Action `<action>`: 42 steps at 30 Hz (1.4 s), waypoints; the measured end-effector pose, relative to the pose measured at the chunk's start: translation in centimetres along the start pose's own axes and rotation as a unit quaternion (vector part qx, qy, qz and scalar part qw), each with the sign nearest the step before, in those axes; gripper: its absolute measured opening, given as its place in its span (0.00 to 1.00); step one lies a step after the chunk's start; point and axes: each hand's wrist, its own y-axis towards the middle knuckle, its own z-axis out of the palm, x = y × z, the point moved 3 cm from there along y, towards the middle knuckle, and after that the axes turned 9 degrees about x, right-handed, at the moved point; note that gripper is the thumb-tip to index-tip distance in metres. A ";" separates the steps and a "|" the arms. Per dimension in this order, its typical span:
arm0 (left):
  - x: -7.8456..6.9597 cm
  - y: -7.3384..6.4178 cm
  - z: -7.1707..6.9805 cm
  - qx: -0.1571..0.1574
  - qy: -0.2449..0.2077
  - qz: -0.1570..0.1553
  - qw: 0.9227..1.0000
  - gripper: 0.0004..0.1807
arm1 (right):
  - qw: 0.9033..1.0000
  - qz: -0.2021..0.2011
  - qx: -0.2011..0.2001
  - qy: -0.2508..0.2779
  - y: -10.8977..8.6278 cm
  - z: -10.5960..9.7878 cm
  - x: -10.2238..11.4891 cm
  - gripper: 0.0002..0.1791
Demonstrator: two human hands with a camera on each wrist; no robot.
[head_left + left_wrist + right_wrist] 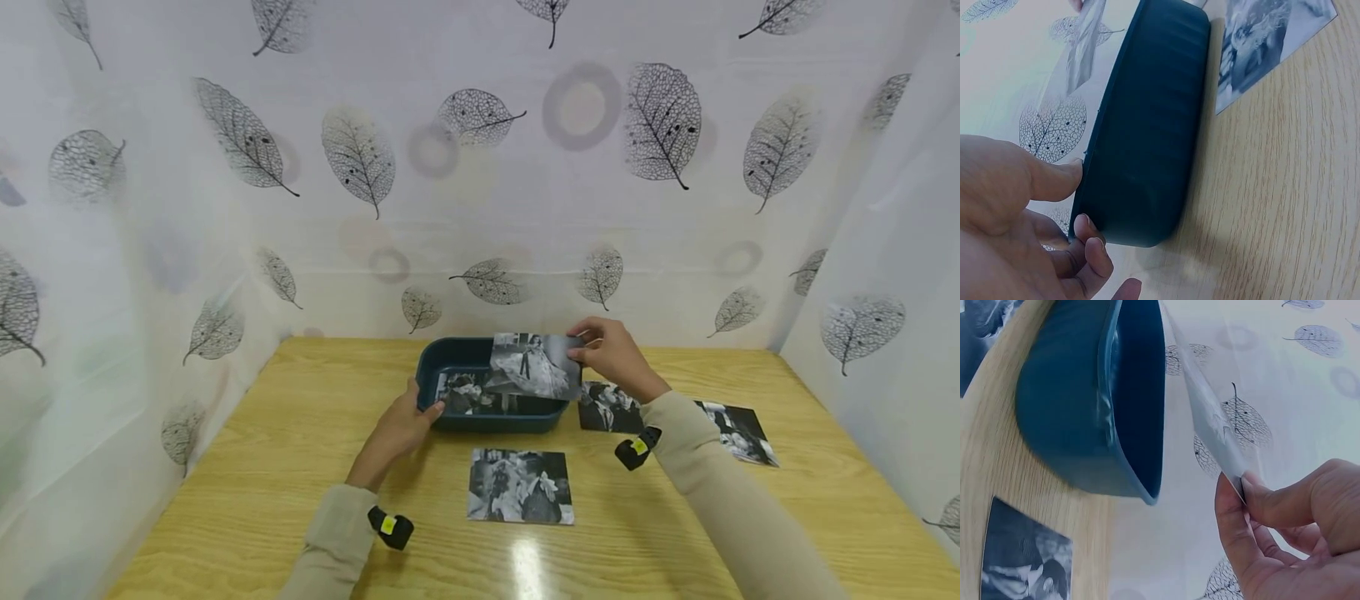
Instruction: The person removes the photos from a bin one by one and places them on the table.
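Observation:
A dark teal plastic bin [495, 422] stands on the table. My left hand [401, 425] grips its left end, thumb at the rim and fingers around the wall in the left wrist view. By its right edge, a black-and-white photo print [532, 367] is pinched between the thumb and fingers of my right hand [611, 357]. The right wrist view shows this held print [1207, 415] nearly edge-on, raised beside the bin's opening. Inside the bin lies another black-and-white print [463, 393], partly covered in the head view by the held one.
One print [520, 487] lies on the wooden table [330, 375] in front of the bin. Two more, a nearer print [606, 410] and a farther print [742, 433], lie to the right, partly behind my right arm. A leaf-patterned curtain [480, 208] surrounds the back and sides.

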 end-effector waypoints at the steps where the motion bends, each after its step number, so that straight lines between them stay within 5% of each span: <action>1: 0.1 0.0 0.0 -0.001 0.001 0.001 1.000 0.45 | 1.000 0.000 -0.001 -0.002 -0.3 -0.2 -0.1 0.16; 12: -0.2 -0.2 -0.2 0.001 0.005 0.003 1.000 0.45 | 1.000 0.006 0.019 0.009 -4.9 -2.1 -1.9 0.17; 26: -0.1 0.0 -0.2 0.004 0.008 0.002 1.000 0.44 | 0.994 0.062 0.078 0.039 -9.8 -4.1 -6.4 0.20; 35: -0.3 0.0 -0.2 0.003 0.013 0.002 1.000 0.44 | 0.989 0.103 0.085 0.063 -12.1 -3.9 -9.3 0.21; 42: -0.2 0.1 -0.1 0.004 0.007 0.007 1.000 0.44 | 0.991 0.113 0.066 0.017 -12.5 -2.9 -10.9 0.16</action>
